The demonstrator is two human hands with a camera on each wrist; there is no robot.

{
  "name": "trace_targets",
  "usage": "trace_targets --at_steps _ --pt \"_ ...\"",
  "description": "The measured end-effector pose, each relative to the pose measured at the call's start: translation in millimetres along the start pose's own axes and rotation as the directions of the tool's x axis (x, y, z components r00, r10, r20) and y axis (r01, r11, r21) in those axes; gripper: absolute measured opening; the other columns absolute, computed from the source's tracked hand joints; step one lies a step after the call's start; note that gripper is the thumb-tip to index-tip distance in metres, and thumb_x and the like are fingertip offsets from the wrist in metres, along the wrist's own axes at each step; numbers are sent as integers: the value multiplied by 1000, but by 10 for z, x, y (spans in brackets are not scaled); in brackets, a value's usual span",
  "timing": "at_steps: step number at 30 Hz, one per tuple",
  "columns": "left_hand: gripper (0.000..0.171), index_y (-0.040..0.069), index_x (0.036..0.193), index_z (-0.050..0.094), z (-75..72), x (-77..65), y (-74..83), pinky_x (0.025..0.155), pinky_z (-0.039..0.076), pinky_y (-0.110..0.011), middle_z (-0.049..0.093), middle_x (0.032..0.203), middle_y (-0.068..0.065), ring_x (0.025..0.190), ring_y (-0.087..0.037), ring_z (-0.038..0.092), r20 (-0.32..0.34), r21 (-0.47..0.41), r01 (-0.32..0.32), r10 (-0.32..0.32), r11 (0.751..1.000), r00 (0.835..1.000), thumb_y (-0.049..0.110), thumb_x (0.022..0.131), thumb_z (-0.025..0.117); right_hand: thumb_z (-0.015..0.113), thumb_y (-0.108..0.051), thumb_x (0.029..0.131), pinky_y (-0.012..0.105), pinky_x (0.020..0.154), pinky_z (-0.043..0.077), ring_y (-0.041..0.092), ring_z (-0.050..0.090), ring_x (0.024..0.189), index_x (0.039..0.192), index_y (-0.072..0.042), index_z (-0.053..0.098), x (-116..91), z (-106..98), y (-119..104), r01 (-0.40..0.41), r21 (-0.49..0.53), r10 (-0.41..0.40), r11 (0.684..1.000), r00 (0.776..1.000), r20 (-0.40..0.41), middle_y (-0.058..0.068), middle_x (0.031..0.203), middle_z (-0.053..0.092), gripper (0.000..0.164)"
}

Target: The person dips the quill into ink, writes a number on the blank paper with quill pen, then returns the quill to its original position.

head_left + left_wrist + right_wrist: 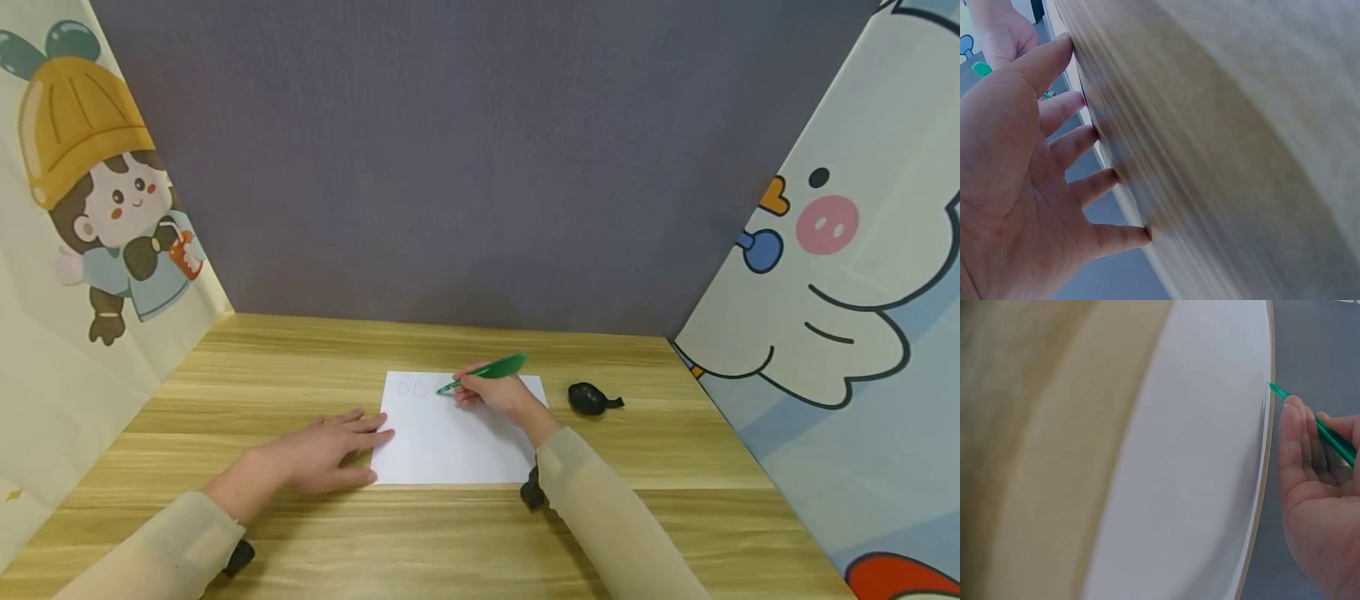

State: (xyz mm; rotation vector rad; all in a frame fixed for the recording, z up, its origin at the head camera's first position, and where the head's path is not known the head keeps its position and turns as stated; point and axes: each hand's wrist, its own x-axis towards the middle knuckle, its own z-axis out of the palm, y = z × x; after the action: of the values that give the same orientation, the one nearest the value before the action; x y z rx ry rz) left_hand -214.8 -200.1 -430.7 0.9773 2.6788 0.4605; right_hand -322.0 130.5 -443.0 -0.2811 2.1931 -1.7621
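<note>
A sheet of white paper lies on the wooden table, with a row of faint round outlines near its upper left edge. My right hand pinches a green pen with a leaf-shaped top, its tip down at the paper beside the outlines. In the right wrist view the pen runs between thumb and fingers, tip at the sheet. Spread out flat, my left hand rests at the paper's left edge, a few fingertips over it. The left wrist view shows this hand with fingertips on the surface.
A black, rounded object with a short neck lies right of the paper. The wooden table meets a grey panel at the back. Cartoon-printed walls stand on the left and right.
</note>
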Motion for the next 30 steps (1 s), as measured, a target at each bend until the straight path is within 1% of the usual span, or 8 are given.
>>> trace_targets --at_steps 5,12,16,17,23,24,30 --pt "70 18 167 50 -2 -7 12 115 26 -92 38 178 -14 163 -55 29 -4 -1 -10 10 1000 1000 55 109 63 62 -7 111 31 87 68 16 81 94 133 11 70 -23 -10 7 -3 -1 3 1000 1000 6 27 115 81 29" --pt "70 18 166 51 -16 -21 39 114 27 -92 39 178 -13 163 -54 30 -9 9 -5 5 1000 1000 54 108 65 63 -10 111 30 86 68 14 81 92 133 10 71 -42 -55 26 -13 -13 13 1000 1000 9 24 115 82 31" --pt "69 20 166 51 -15 -16 24 114 27 -92 39 178 -12 164 -54 30 -8 8 -5 5 1000 1000 54 108 65 63 -10 111 30 87 68 13 80 91 135 10 70 -50 -80 28 -15 -16 15 1000 1000 11 24 115 82 31" --pt "69 22 166 51 8 -9 4 114 27 -92 39 178 -10 164 -52 30 -20 8 -1 1 1000 1000 56 108 65 63 -10 111 31 87 68 13 81 91 135 10 70 -54 -84 28 -17 -16 18 1000 1000 9 24 115 81 32" --pt "69 22 167 50 -7 -12 18 114 27 -92 38 179 -10 165 -52 29 -7 9 2 -2 1000 1000 56 108 64 63 -8 111 33 90 68 15 81 93 135 11 70 -72 -111 36 -15 -5 15 1000 1000 4 27 117 80 31" --pt "70 20 167 50 -31 -16 39 116 26 -92 37 179 -12 165 -53 29 9 5 2 -2 1000 1000 55 108 64 62 -8 111 34 90 68 16 81 93 134 12 69 -75 -117 42 -6 -5 6 1000 1000 6 28 116 80 31" --pt "70 19 167 49 -24 -10 26 116 25 -92 36 179 -13 165 -53 28 8 10 0 0 1000 1000 55 109 63 61 -7 111 35 89 68 18 81 93 133 12 70 -79 -142 44 3 0 -3 1000 1000 -8 29 117 79 30"
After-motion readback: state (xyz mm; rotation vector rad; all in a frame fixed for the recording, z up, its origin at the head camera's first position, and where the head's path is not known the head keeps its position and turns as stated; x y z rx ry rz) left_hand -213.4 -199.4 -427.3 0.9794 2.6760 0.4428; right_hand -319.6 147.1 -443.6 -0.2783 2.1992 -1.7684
